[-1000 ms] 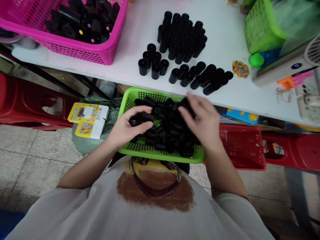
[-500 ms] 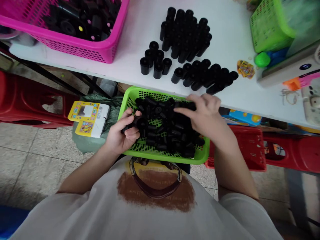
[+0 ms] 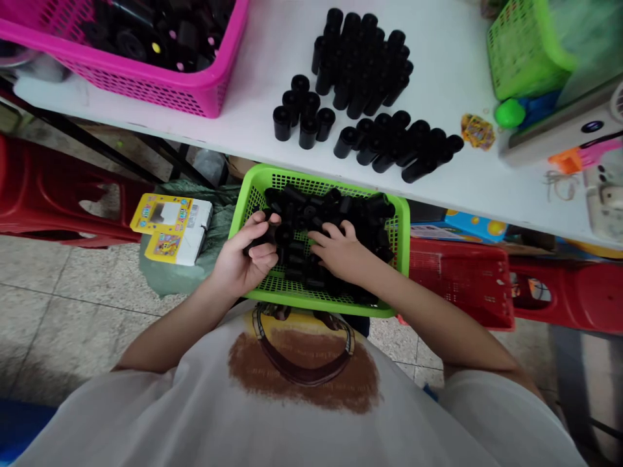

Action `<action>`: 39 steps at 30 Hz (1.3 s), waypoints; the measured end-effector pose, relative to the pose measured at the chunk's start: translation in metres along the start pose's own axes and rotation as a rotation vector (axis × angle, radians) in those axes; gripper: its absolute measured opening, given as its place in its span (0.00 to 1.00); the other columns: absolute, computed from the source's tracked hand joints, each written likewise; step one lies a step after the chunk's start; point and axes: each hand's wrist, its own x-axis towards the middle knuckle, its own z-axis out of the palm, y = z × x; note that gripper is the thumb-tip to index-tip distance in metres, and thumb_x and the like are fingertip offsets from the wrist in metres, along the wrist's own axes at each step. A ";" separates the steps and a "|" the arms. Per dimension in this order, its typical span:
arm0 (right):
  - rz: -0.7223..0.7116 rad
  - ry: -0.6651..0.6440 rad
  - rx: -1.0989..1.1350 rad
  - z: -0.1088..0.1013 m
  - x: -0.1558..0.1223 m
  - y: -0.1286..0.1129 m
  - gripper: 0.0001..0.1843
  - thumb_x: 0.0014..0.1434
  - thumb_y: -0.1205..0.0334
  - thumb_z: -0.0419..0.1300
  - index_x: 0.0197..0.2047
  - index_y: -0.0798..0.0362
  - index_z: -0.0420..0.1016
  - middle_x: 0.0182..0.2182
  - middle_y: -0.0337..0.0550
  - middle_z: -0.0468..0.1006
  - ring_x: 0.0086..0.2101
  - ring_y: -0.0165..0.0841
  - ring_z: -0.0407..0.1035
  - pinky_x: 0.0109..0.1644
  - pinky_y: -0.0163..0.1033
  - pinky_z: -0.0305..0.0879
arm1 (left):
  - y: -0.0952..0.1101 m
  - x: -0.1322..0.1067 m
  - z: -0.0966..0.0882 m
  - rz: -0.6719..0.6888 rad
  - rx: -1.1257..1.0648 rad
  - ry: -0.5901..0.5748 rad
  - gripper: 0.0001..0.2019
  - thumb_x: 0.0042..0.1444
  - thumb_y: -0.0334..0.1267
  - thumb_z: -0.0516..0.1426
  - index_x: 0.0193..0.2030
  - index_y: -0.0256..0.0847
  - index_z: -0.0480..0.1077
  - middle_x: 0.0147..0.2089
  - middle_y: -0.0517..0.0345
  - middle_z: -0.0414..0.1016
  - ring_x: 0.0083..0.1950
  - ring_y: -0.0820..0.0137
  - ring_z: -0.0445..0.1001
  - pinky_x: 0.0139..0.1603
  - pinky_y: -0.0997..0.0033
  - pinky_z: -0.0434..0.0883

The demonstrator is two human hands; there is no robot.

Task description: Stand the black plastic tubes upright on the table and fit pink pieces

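A green basket (image 3: 400, 228) rests on my lap, filled with several loose black canisters (image 3: 363, 211). My left hand (image 3: 246, 256) is at the basket's left side, fingers curled round a black canister. My right hand (image 3: 341, 251) lies in the middle of the pile, fingers bent down among the canisters; what it grips, if anything, is hidden. On the white table (image 3: 272, 58) above stand groups of upright black canisters (image 3: 363, 61), a small cluster (image 3: 300, 117) and a row (image 3: 396, 146) lying on their sides.
A pink basket (image 3: 146, 74) of black parts sits at the table's far left. A second green basket (image 3: 518, 48), a green ball (image 3: 509, 113) and a small wrapper (image 3: 477, 131) are at the right. Red plastic stools (image 3: 462, 279) and a yellow box (image 3: 170, 227) are on the floor.
My right hand has come back from the basket's far right edge, near the table, down into the middle of the pile. My left hand stays at the left side holding a canister.
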 end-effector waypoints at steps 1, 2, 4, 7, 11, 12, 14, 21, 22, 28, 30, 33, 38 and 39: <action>-0.022 -0.025 0.034 -0.002 -0.001 0.003 0.12 0.70 0.67 0.60 0.50 0.51 0.86 0.68 0.53 0.74 0.63 0.56 0.59 0.64 0.68 0.54 | 0.001 -0.001 0.000 0.008 0.001 0.002 0.18 0.69 0.20 0.45 0.33 0.39 0.70 0.34 0.62 0.81 0.12 0.88 0.62 0.13 0.90 0.59; -0.038 -0.040 0.076 -0.005 -0.002 0.006 0.12 0.70 0.65 0.61 0.47 0.49 0.87 0.68 0.51 0.74 0.63 0.57 0.59 0.64 0.68 0.54 | 0.002 -0.001 -0.001 0.017 0.000 0.005 0.18 0.69 0.19 0.45 0.33 0.39 0.69 0.34 0.62 0.81 0.12 0.88 0.62 0.12 0.90 0.59; -0.029 -0.011 0.169 -0.013 -0.001 0.014 0.13 0.73 0.62 0.59 0.46 0.46 0.88 0.65 0.50 0.76 0.62 0.56 0.60 0.63 0.67 0.55 | 0.005 -0.002 -0.002 0.030 -0.004 0.012 0.18 0.69 0.19 0.45 0.33 0.39 0.69 0.34 0.62 0.81 0.12 0.88 0.62 0.12 0.90 0.59; 0.088 0.152 0.269 -0.021 0.009 0.024 0.18 0.75 0.60 0.55 0.59 0.47 0.83 0.60 0.54 0.79 0.59 0.52 0.65 0.62 0.61 0.60 | 0.010 -0.003 -0.003 0.042 -0.016 0.012 0.18 0.70 0.20 0.46 0.33 0.39 0.69 0.34 0.62 0.81 0.12 0.88 0.62 0.12 0.90 0.58; 0.167 0.151 0.331 -0.015 0.033 0.034 0.25 0.68 0.66 0.63 0.66 0.58 0.76 0.58 0.60 0.79 0.55 0.50 0.72 0.61 0.55 0.67 | 0.012 -0.001 -0.002 0.055 -0.037 0.016 0.18 0.72 0.22 0.47 0.33 0.39 0.69 0.34 0.64 0.81 0.12 0.90 0.60 0.13 0.91 0.57; 0.171 0.120 0.358 -0.012 0.037 0.036 0.22 0.65 0.69 0.64 0.62 0.58 0.78 0.57 0.60 0.79 0.53 0.49 0.74 0.60 0.55 0.69 | 0.011 0.000 -0.001 0.053 -0.039 0.019 0.17 0.72 0.22 0.48 0.33 0.39 0.69 0.34 0.65 0.80 0.12 0.90 0.60 0.13 0.92 0.57; 0.176 0.157 0.480 -0.009 0.037 0.036 0.13 0.62 0.71 0.66 0.50 0.57 0.82 0.53 0.57 0.80 0.49 0.45 0.77 0.57 0.52 0.72 | 0.010 0.000 -0.001 0.043 -0.036 0.023 0.16 0.71 0.22 0.51 0.32 0.38 0.70 0.34 0.66 0.81 0.13 0.91 0.59 0.13 0.92 0.56; 0.284 0.847 1.179 -0.032 -0.002 -0.012 0.18 0.65 0.42 0.69 0.38 0.47 0.75 0.39 0.42 0.84 0.39 0.37 0.80 0.45 0.44 0.79 | -0.005 0.001 -0.003 -0.071 -0.031 0.052 0.14 0.67 0.20 0.56 0.31 0.38 0.72 0.34 0.66 0.81 0.14 0.93 0.56 0.14 0.93 0.55; 0.276 0.926 1.163 -0.035 -0.005 -0.022 0.18 0.65 0.40 0.68 0.46 0.45 0.77 0.39 0.42 0.85 0.39 0.37 0.81 0.45 0.45 0.80 | -0.008 0.001 -0.003 -0.094 -0.047 0.055 0.14 0.67 0.20 0.56 0.31 0.38 0.72 0.35 0.66 0.81 0.14 0.93 0.57 0.14 0.93 0.56; 0.139 1.051 0.976 -0.037 -0.006 -0.049 0.22 0.76 0.51 0.58 0.70 0.40 0.72 0.53 0.45 0.86 0.49 0.38 0.82 0.57 0.49 0.80 | -0.018 0.001 0.004 -0.188 -0.092 0.027 0.15 0.70 0.21 0.53 0.33 0.38 0.73 0.35 0.66 0.82 0.14 0.92 0.58 0.15 0.92 0.56; 0.138 1.042 0.882 -0.036 -0.007 -0.047 0.21 0.76 0.55 0.57 0.68 0.41 0.76 0.52 0.45 0.87 0.49 0.37 0.82 0.57 0.46 0.80 | -0.020 0.001 0.007 -0.202 -0.105 0.027 0.17 0.71 0.21 0.51 0.33 0.38 0.72 0.34 0.66 0.82 0.14 0.91 0.59 0.15 0.91 0.56; 0.144 0.984 0.730 -0.038 -0.011 -0.041 0.23 0.77 0.52 0.55 0.70 0.44 0.75 0.51 0.47 0.86 0.48 0.39 0.81 0.57 0.49 0.80 | -0.022 0.001 0.008 -0.223 -0.127 0.063 0.18 0.72 0.22 0.49 0.32 0.38 0.71 0.33 0.65 0.82 0.13 0.90 0.59 0.14 0.91 0.56; 0.025 0.715 0.393 -0.048 -0.016 -0.034 0.24 0.76 0.49 0.54 0.69 0.44 0.77 0.59 0.50 0.81 0.62 0.48 0.72 0.69 0.60 0.70 | -0.025 0.004 0.000 -0.201 -0.064 0.026 0.14 0.69 0.21 0.53 0.34 0.38 0.70 0.26 0.67 0.75 0.14 0.89 0.60 0.15 0.90 0.55; -0.012 0.671 0.348 -0.049 -0.016 -0.035 0.24 0.77 0.51 0.54 0.69 0.45 0.77 0.61 0.51 0.80 0.64 0.48 0.71 0.71 0.60 0.69 | -0.025 0.004 -0.001 -0.198 -0.039 -0.002 0.13 0.69 0.21 0.54 0.34 0.38 0.70 0.23 0.69 0.71 0.14 0.88 0.60 0.15 0.90 0.55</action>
